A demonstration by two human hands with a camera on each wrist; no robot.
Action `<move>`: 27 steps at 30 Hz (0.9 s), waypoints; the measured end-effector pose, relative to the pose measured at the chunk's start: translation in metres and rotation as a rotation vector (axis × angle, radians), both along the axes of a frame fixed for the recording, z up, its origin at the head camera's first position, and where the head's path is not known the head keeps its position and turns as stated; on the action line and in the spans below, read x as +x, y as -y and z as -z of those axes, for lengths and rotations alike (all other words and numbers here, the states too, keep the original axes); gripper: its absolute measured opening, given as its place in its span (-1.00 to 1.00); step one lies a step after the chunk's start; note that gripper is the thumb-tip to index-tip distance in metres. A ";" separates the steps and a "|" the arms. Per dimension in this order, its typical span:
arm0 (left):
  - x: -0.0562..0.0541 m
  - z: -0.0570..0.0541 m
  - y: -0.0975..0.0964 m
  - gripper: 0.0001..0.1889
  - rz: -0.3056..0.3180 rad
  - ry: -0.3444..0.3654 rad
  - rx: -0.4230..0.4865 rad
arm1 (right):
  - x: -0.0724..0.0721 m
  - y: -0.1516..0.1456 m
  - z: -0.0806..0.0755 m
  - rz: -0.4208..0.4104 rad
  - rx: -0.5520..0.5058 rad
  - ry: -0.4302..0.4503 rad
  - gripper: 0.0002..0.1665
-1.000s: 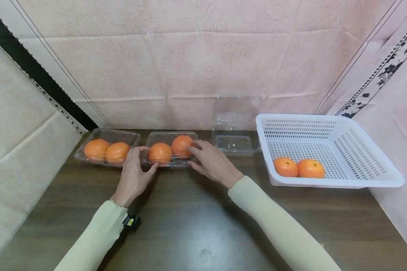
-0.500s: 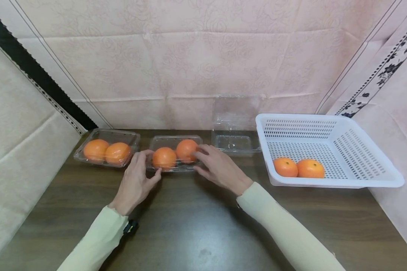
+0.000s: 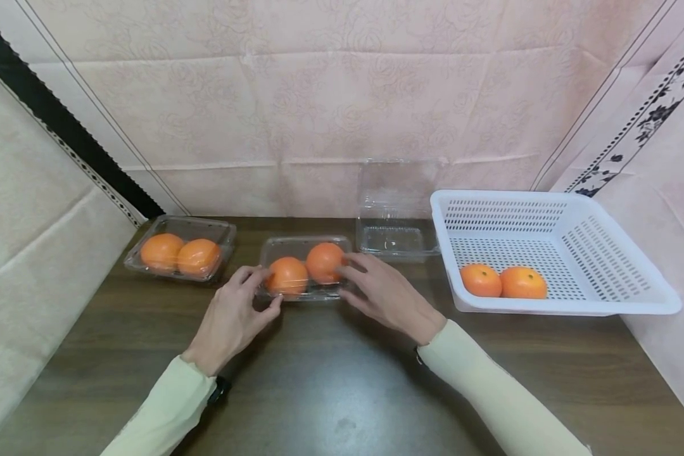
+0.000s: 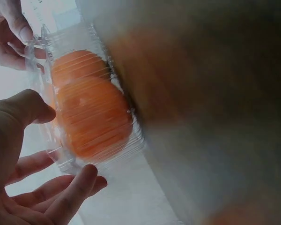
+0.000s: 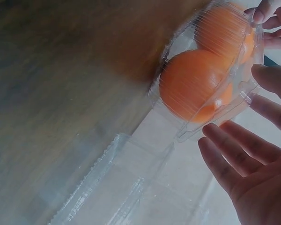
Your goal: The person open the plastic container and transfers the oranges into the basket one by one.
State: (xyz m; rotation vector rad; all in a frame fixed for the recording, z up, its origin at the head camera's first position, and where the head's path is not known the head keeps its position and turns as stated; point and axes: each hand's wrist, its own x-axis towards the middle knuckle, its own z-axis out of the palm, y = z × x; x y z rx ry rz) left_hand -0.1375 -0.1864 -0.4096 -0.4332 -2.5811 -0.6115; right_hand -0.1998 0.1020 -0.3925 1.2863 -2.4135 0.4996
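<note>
A clear plastic clamshell container (image 3: 279,247) with two oranges inside, a left one (image 3: 287,277) and a right one (image 3: 325,263), lies on the wooden table between my hands. My left hand (image 3: 228,320) holds its left end, thumb at the front edge and fingers around the corner. At the opposite end, my right hand (image 3: 387,297) grips the container with thumb and fingertips. Through the ridged plastic wall, an orange (image 4: 91,119) shows large in the left wrist view. Likewise, the right wrist view has an orange (image 5: 192,86) close to the right fingers.
Further left, another clear container (image 3: 225,237) holds two oranges. Behind my right hand stands an open clear container (image 3: 390,239), its lid raised against the cloth backdrop (image 3: 319,114). A white perforated basket (image 3: 558,307) with two oranges sits on the right.
Both hands have moved right and nearer to me with the clamshell container, widening its gap from the left container. The basket and the open container have stayed put.
</note>
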 end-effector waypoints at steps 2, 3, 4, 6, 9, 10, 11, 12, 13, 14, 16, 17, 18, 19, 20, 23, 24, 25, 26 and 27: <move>0.002 -0.003 -0.003 -0.55 0.007 0.014 -0.013 | 0.003 -0.004 0.000 0.002 -0.001 -0.010 -0.53; 0.003 -0.004 -0.004 -0.56 0.012 0.021 -0.020 | 0.004 -0.005 -0.001 0.004 0.003 -0.011 -0.53; 0.004 -0.005 -0.006 -0.57 0.016 0.028 -0.028 | 0.006 -0.007 -0.001 0.006 0.006 -0.009 -0.53; 0.006 -0.006 -0.009 -0.59 0.023 0.038 -0.041 | 0.009 -0.011 -0.001 0.012 0.012 0.002 -0.52; 0.009 -0.007 -0.012 -0.60 0.032 0.048 -0.060 | 0.014 -0.017 -0.001 0.019 0.023 0.014 -0.52; 0.010 -0.008 -0.013 -0.60 0.034 0.047 -0.068 | 0.015 -0.018 -0.001 0.019 0.025 0.017 -0.51; 0.011 -0.008 -0.013 -0.60 0.036 0.044 -0.075 | 0.017 -0.020 0.000 0.021 0.028 0.016 -0.51; 0.012 -0.008 -0.014 -0.60 0.038 0.039 -0.082 | 0.018 -0.021 0.000 0.020 0.028 0.015 -0.51; 0.013 -0.008 -0.015 -0.60 0.040 0.034 -0.089 | 0.019 -0.023 0.000 0.021 0.029 0.013 -0.51; 0.013 -0.008 -0.015 -0.59 0.043 0.028 -0.097 | 0.021 -0.024 0.001 0.023 0.030 0.012 -0.50; 0.015 -0.009 -0.017 -0.59 0.049 0.015 -0.114 | 0.023 -0.027 0.001 0.022 0.028 0.006 -0.50; 0.017 -0.009 -0.018 -0.59 0.051 0.011 -0.121 | 0.024 -0.028 0.001 0.021 0.026 0.004 -0.50; 0.018 -0.010 -0.019 -0.58 0.054 0.009 -0.128 | 0.026 -0.030 0.002 0.020 0.022 0.002 -0.49; 0.020 -0.010 -0.020 -0.58 0.055 0.008 -0.137 | 0.027 -0.031 0.002 0.020 0.023 -0.001 -0.49; 0.021 -0.011 -0.022 -0.58 0.054 0.008 -0.147 | 0.028 -0.032 0.003 0.018 0.022 -0.005 -0.49; 0.026 -0.013 -0.025 -0.58 0.048 0.013 -0.172 | 0.033 -0.036 0.003 0.013 0.018 -0.012 -0.49; 0.028 -0.014 -0.026 -0.58 0.046 0.017 -0.181 | 0.034 -0.038 0.003 0.012 0.017 -0.015 -0.49; 0.029 -0.014 -0.027 -0.59 0.045 0.017 -0.192 | 0.036 -0.039 0.003 0.013 0.017 -0.016 -0.48; 0.031 -0.015 -0.029 -0.59 0.048 0.015 -0.204 | 0.038 -0.040 0.003 0.016 0.019 -0.015 -0.48; 0.032 -0.015 -0.030 -0.60 0.053 0.010 -0.215 | 0.039 -0.041 0.002 0.020 0.021 -0.015 -0.48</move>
